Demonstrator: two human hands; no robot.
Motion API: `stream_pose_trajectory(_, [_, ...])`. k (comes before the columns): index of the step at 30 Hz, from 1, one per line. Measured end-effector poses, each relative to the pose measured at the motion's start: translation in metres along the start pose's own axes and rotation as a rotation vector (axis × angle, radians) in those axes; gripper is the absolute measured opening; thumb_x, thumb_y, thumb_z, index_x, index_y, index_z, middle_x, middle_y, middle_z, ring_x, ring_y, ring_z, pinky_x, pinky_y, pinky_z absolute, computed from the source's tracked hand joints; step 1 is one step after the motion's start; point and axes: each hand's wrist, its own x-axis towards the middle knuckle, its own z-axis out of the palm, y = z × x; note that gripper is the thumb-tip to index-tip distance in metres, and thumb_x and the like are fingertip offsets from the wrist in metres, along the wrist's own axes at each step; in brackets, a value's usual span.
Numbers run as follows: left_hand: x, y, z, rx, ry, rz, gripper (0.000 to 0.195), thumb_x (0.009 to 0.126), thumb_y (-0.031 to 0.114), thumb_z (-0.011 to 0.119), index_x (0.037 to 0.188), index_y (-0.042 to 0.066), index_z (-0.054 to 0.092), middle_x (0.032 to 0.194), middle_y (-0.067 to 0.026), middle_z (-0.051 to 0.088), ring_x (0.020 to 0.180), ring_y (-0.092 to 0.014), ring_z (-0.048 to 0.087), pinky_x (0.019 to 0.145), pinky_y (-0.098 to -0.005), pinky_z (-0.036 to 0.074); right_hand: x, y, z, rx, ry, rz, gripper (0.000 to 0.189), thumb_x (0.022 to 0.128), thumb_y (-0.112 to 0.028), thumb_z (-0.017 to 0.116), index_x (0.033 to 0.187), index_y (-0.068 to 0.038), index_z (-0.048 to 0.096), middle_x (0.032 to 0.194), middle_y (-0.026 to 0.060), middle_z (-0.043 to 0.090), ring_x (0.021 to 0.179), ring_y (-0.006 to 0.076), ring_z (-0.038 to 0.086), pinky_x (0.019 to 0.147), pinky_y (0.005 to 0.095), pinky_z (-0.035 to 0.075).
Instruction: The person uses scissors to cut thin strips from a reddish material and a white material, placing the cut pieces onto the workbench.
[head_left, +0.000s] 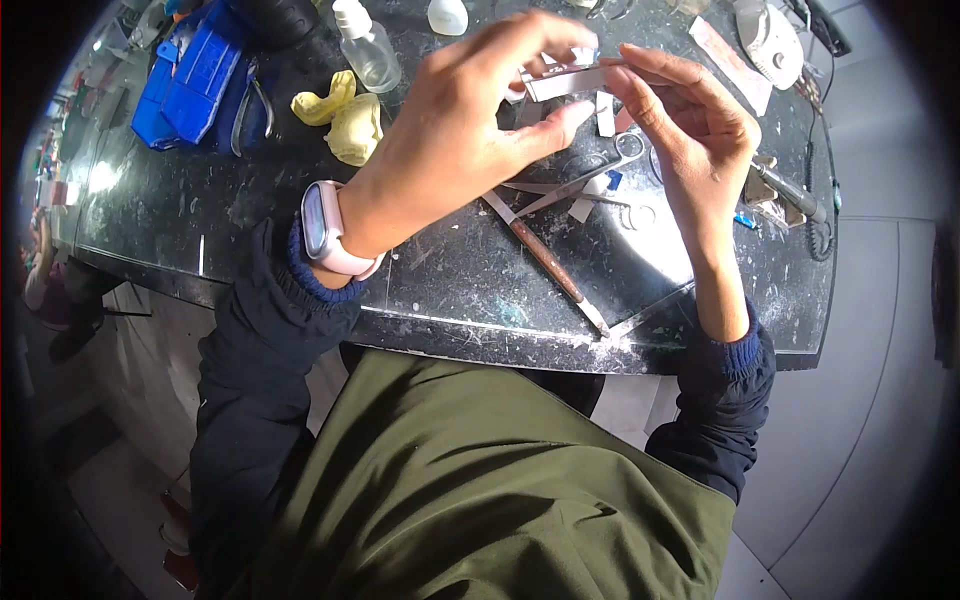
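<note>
My right hand (694, 124) pinches the right end of a thin pale strip (566, 84) between thumb and fingers, above the dark worktop. My left hand (480, 112), with a pink-strapped watch (330, 232) on its wrist, is around the strip's left end; its thumb stands apart from the fingers, and whether the fingertips touch the strip I cannot tell. Below the hands lie scissors (574, 184) beside small white scraps (580, 210). A wooden-handled metal spatula (547, 259) lies slantwise toward the front edge. Behind my fingers are more small pieces, partly hidden.
To the left are a blue plastic container (199, 90), metal pliers (253, 109), yellow crumpled lumps (354, 127) and a clear spray bottle (371, 56). At right are a corded handpiece (787, 191), a white device (771, 45) and a pinkish strip packet (731, 64). Another person's arm (41, 262) shows far left.
</note>
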Motion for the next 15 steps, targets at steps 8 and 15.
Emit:
stream_pose_trajectory(8, [-0.007,-0.015,-0.006,0.217,-0.017,0.010,0.022,0.070,0.000,0.072,0.092,0.001,0.067,0.090,-0.0081,0.065,0.075,-0.012,0.061,0.067,-0.0230,0.048,0.000,0.000,0.001,0.103,-0.003,0.072,0.021,0.081,-0.003,0.065,0.101,0.003,0.063,0.089,0.0114,0.067,0.086,0.0131,0.063,0.078,0.0247,0.051])
stream_pose_trajectory(15, [0.004,-0.003,-0.001,0.277,0.014,0.082,0.029,0.073,0.004,0.070,0.102,0.002,0.066,0.093,-0.0079,0.064,0.084,-0.015,0.060,0.075,-0.0253,0.046,0.005,0.004,-0.013,-0.009,0.006,0.077,0.026,0.084,-0.009,0.062,0.108,0.001,0.061,0.096,0.0116,0.067,0.086,0.0142,0.064,0.072,0.0250,0.051])
